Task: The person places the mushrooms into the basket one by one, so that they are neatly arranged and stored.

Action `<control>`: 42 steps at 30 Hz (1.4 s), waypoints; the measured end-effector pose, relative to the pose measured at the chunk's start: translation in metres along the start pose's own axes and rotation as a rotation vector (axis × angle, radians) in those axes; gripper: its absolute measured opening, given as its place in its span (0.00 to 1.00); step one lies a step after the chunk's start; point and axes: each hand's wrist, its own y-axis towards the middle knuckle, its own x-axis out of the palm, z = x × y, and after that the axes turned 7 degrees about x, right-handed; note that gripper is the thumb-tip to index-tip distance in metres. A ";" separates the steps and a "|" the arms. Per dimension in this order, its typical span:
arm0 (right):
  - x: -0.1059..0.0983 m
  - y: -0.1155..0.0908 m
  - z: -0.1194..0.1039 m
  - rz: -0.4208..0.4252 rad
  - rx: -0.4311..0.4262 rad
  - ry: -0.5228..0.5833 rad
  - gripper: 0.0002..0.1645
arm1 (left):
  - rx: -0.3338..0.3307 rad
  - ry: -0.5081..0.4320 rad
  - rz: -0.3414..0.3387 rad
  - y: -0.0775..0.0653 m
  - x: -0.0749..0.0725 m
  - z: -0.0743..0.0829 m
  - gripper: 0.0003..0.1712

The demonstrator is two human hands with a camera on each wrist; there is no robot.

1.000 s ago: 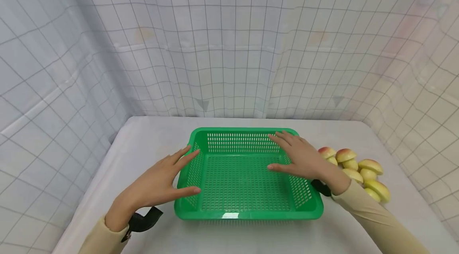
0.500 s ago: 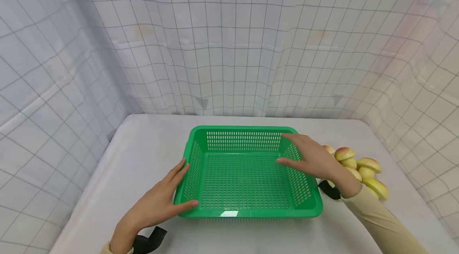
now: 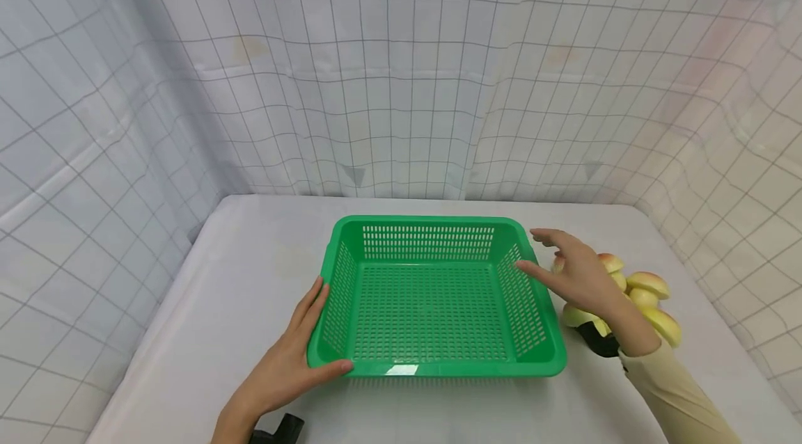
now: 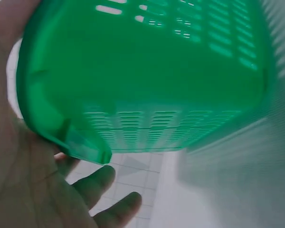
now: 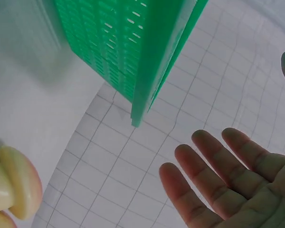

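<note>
A green plastic basket [image 3: 470,369] with slotted walls sits in the middle of the white table, nothing inside it. At its front left corner is my left hand [image 3: 282,367], thumb along the front rim and fingers stretched along the left side. The left wrist view shows that corner of the rim between thumb and fingers [image 4: 92,185], which are not curled round it. My right hand [image 3: 579,277] hovers just right of the basket with fingers spread, holding nothing. Under and beyond it lie several yellow mushroom-shaped pieces [image 3: 649,284] with reddish caps, partly hidden by the hand.
The white-covered table [image 3: 263,249] extends left and in front of the basket. A white gridded curtain [image 3: 413,82] hangs behind the table and along both sides. Each wrist carries a black camera mount, such as the right one [image 3: 598,341].
My right hand has moved right, from over the basket to beside it near the mushroom-shaped pieces. The left hand has come down from above the basket's left side to its front left corner.
</note>
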 end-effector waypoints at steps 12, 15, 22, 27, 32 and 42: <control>-0.002 -0.017 0.028 0.299 0.016 0.094 0.20 | 0.065 -0.108 0.159 -0.002 0.017 -0.008 0.55; -0.004 -0.023 0.034 0.282 0.078 0.089 0.22 | 0.072 -0.151 0.170 -0.002 0.019 -0.009 0.54; -0.004 -0.040 0.048 0.242 0.185 0.072 0.26 | 0.089 -0.208 0.184 -0.002 0.022 -0.013 0.52; -0.003 -0.048 0.058 0.263 0.192 0.064 0.24 | 0.098 -0.225 0.189 -0.001 0.022 -0.013 0.51; -0.003 -0.055 0.065 0.242 0.200 0.053 0.22 | 0.089 -0.243 0.200 -0.002 0.022 -0.012 0.51; -0.004 -0.063 0.073 0.180 0.257 -0.051 0.34 | 0.075 -0.272 0.201 -0.003 0.024 -0.013 0.50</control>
